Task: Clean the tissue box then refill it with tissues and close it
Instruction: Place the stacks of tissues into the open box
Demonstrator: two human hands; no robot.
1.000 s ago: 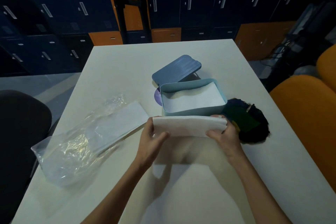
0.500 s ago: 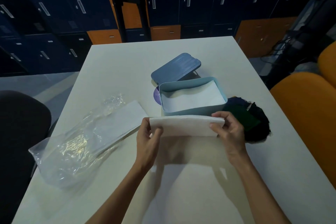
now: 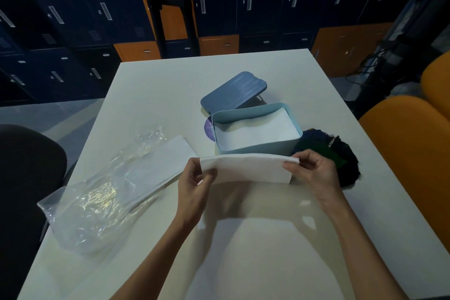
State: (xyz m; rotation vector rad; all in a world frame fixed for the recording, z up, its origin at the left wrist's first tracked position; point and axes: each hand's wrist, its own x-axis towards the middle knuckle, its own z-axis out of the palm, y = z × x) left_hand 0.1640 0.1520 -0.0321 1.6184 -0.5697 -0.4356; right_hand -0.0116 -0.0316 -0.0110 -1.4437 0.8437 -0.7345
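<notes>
A light blue tissue box (image 3: 258, 150) stands open in the middle of the table, with white tissues (image 3: 255, 133) lying inside. Its darker blue lid (image 3: 233, 91) leans against the box's far side. Just in front of the box I hold a folded stack of white tissues (image 3: 246, 169) above the table. My left hand (image 3: 194, 182) pinches its left end, my right hand (image 3: 314, 170) pinches its right end. More white tissues (image 3: 155, 165) lie in a clear plastic wrapper (image 3: 97, 200) to the left.
A dark cloth (image 3: 341, 156) lies right of the box, partly behind my right hand. A purple disc (image 3: 208, 128) peeks out at the box's left. Orange chairs (image 3: 409, 148) stand at the right, a dark chair (image 3: 26, 178) at the left, lockers beyond the white table (image 3: 151, 95).
Both hands have spread slightly apart along the tissue stack and raised it a little in front of the box. The box, lid and wrapper have not moved.
</notes>
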